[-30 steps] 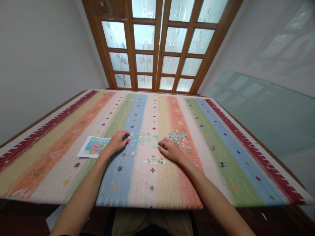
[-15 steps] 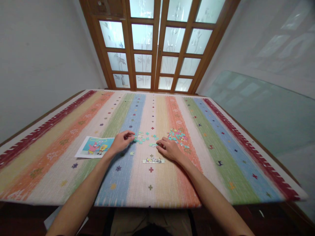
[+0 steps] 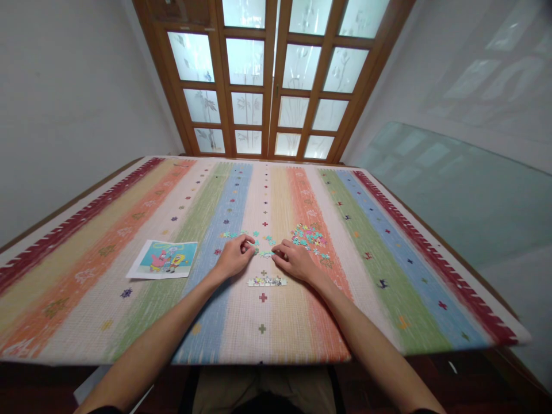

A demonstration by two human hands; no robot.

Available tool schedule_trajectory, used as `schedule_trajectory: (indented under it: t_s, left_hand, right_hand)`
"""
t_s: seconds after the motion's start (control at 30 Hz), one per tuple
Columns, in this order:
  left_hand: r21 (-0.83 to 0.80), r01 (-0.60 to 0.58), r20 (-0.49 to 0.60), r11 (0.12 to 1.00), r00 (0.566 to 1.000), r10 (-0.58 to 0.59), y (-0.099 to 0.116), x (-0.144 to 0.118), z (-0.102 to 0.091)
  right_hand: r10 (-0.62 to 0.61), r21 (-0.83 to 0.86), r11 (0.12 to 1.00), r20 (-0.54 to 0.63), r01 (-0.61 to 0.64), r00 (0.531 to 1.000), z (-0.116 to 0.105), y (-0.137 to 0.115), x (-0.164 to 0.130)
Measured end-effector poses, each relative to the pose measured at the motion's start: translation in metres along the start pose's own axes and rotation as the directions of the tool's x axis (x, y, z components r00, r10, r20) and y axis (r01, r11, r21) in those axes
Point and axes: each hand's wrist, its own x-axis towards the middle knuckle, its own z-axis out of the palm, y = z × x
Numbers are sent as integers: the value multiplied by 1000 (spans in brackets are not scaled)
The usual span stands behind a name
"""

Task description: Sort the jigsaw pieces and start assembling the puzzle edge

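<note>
Btwn L grip (image 3: 235,257) & R grip (image 3: 296,260), teal puzzle pcs (image 3: 265,254)

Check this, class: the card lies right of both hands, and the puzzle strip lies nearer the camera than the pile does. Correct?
No: the head view shows the card left of the left hand and right hand; the strip is nearer the camera than the pile.

Striped tablecloth (image 3: 297,330) under puzzle pieces (image 3: 309,236), puzzle strip (image 3: 267,282), cartoon picture (image 3: 164,260)
</note>
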Motion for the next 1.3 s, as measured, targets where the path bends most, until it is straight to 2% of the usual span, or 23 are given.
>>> schedule_trajectory:
  t_s: [0.23, 0.47, 0.73, 1.03, 1.3]
  left_hand:
    - [46, -6, 15, 999, 1000, 5, 1, -1, 3]
    - [216, -106, 51, 971, 994, 97, -2, -1, 4]
    - [255, -120, 54, 960, 993, 110, -2, -3, 6]
    - [297, -180, 74, 938, 983, 166, -3, -3, 9]
    - [344, -226, 47, 912, 974, 223, -3, -5, 10]
  right_hand:
    - [2, -6, 1000, -6, -2, 1000, -1, -1, 0]
    - [6, -7, 1000, -11, -6, 1000, 2, 0, 0]
    - [9, 9, 1000, -2, -9, 1000, 1, -1, 0]
    - [13, 1, 1000, 2, -13, 1000, -2, -3, 0]
    - [19, -15, 1000, 2, -19, 1000, -1, -2, 0]
